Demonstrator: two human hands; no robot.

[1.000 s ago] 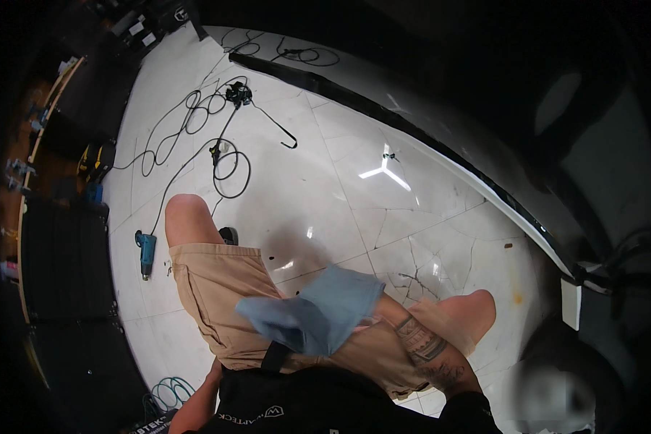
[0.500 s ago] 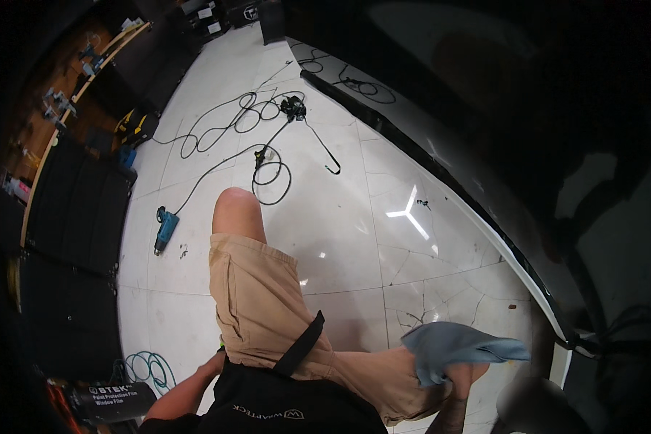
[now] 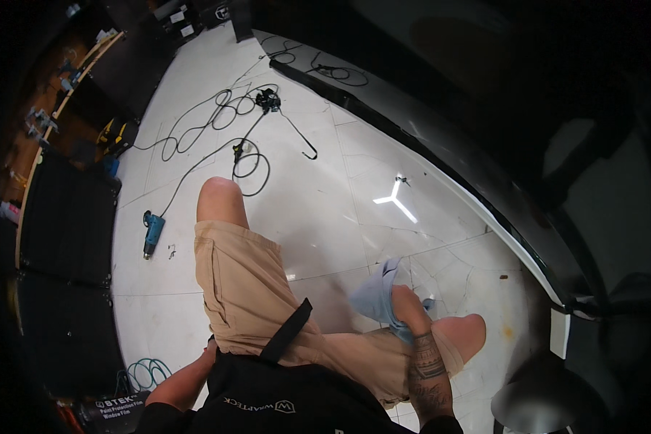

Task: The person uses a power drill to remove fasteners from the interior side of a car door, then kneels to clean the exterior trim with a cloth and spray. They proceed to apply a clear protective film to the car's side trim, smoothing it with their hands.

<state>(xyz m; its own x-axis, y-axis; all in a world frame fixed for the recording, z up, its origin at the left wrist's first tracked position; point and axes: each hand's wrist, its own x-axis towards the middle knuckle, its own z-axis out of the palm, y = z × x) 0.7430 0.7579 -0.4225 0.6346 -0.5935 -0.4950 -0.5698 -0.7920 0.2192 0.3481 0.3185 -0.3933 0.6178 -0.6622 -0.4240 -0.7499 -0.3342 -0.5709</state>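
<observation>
In front of my right knee, my right hand grips a light blue-grey cloth. The cloth hangs in folds round the hand and hides most of the fingers. At my left hip, my left hand lies against the side of my tan shorts by the edge of my black apron. Its fingers are out of sight. A teal heat gun rests on the white tiled floor ahead and to the left, its black cord running away from it.
Along the right stretches a glossy black car panel. Looped black cables and a dark clump lie ahead. Black cabinets line the left, near a coiled teal hose and a black box. A dark rounded object stands lower right.
My right hand has swung left and forward with the cloth, away from the right knee, and the cloth has folded differently. The view has shifted slightly. The left hand stays at the hip.
</observation>
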